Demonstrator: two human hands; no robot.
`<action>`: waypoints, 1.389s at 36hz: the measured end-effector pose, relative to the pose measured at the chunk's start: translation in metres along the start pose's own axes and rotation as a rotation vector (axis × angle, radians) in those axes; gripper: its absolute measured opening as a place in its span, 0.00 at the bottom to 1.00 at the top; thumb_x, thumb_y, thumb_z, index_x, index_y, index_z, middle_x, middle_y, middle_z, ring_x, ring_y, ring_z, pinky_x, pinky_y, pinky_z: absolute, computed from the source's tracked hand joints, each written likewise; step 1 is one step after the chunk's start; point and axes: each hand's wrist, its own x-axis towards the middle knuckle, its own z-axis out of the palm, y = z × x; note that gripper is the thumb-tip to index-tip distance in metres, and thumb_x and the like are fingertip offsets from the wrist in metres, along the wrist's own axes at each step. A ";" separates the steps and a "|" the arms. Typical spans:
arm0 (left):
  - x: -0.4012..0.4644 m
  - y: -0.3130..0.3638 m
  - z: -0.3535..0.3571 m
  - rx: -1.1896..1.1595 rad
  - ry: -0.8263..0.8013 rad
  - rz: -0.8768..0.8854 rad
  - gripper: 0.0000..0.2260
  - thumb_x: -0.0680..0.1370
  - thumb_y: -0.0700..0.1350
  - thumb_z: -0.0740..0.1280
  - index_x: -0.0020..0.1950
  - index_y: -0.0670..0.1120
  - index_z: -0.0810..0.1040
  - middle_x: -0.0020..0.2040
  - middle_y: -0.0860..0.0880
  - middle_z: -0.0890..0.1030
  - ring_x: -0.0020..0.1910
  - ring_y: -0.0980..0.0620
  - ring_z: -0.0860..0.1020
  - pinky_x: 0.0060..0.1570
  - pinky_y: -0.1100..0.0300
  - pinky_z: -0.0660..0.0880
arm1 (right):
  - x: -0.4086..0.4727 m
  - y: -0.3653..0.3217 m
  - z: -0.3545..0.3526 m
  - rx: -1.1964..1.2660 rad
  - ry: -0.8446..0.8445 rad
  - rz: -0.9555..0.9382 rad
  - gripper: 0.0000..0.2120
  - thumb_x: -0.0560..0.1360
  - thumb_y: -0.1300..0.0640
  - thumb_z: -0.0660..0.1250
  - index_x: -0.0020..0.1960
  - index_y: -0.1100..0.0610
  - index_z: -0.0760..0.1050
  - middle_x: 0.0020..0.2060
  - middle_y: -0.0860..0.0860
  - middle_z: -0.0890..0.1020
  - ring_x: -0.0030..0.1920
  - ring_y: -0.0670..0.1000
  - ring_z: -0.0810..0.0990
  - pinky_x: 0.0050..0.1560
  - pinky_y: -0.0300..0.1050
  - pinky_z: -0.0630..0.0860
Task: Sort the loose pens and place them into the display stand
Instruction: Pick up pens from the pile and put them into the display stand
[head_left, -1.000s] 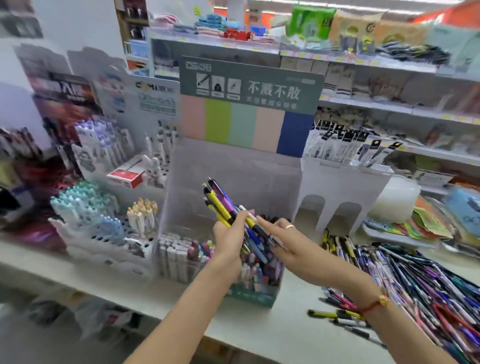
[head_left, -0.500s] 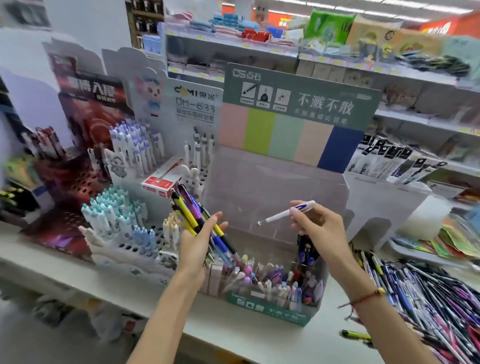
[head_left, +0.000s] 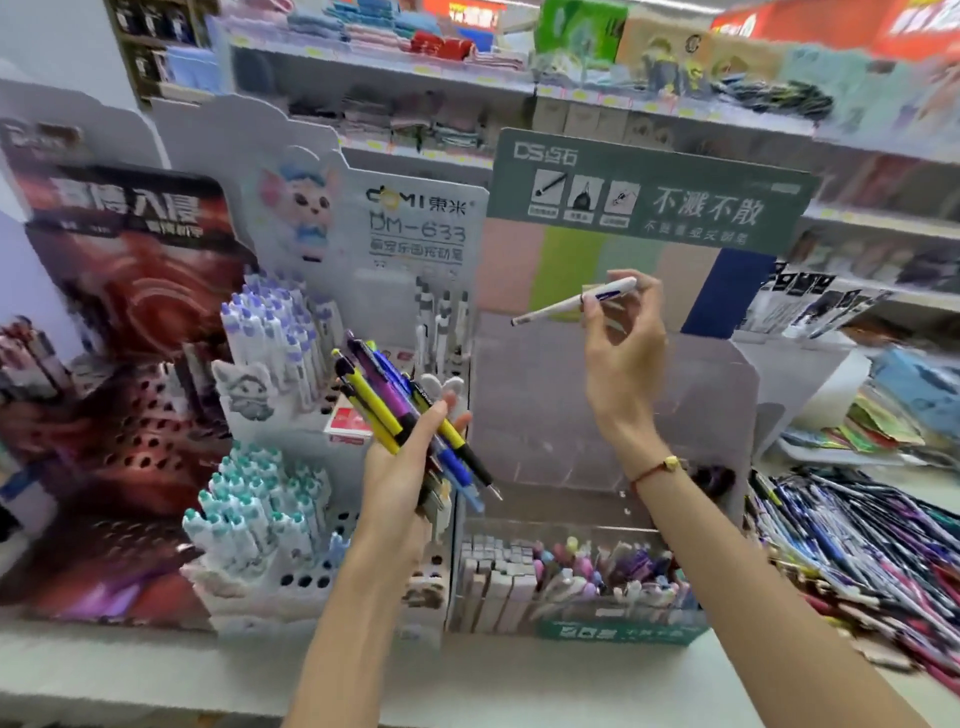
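Above clear display stand (head_left: 613, 415), right hand (head_left: 623, 332) now raised higher, pinching single white pen (head_left: 571, 301), freshly pulled from bunch. Left hand (head_left: 405, 467) clenched around yellow, purple and blue pens (head_left: 395, 405). Sorting underway; loose pile (head_left: 857, 530) waits at shelf's right edge.

Store lighting is bright and even from overhead, so I get barely any shadows, just a soft one under my right hand (head_left: 623, 364). Whole frame's kinda smeary with motion blur, worst at the far shelves (head_left: 675, 104) and left edge. Wide-angle lens bends the edges too.
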 end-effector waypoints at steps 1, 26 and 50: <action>0.003 0.003 -0.002 -0.006 -0.019 -0.025 0.12 0.76 0.40 0.67 0.59 0.42 0.78 0.55 0.47 0.84 0.54 0.49 0.82 0.57 0.53 0.78 | 0.001 -0.002 0.007 -0.023 0.017 -0.025 0.09 0.78 0.64 0.64 0.57 0.59 0.70 0.45 0.50 0.79 0.44 0.42 0.80 0.46 0.33 0.75; 0.014 0.005 -0.010 0.141 -0.335 -0.187 0.16 0.72 0.42 0.70 0.60 0.46 0.76 0.51 0.52 0.85 0.50 0.50 0.84 0.48 0.58 0.81 | -0.003 0.004 0.038 -0.610 -0.447 0.015 0.14 0.75 0.55 0.68 0.59 0.55 0.78 0.52 0.51 0.81 0.53 0.49 0.75 0.54 0.45 0.71; 0.028 -0.002 -0.015 0.375 -0.232 -0.026 0.06 0.76 0.49 0.67 0.51 0.51 0.78 0.42 0.51 0.85 0.38 0.54 0.83 0.42 0.58 0.81 | -0.033 0.010 -0.005 -0.034 0.133 0.199 0.06 0.74 0.59 0.72 0.47 0.52 0.75 0.40 0.48 0.82 0.41 0.46 0.83 0.44 0.39 0.80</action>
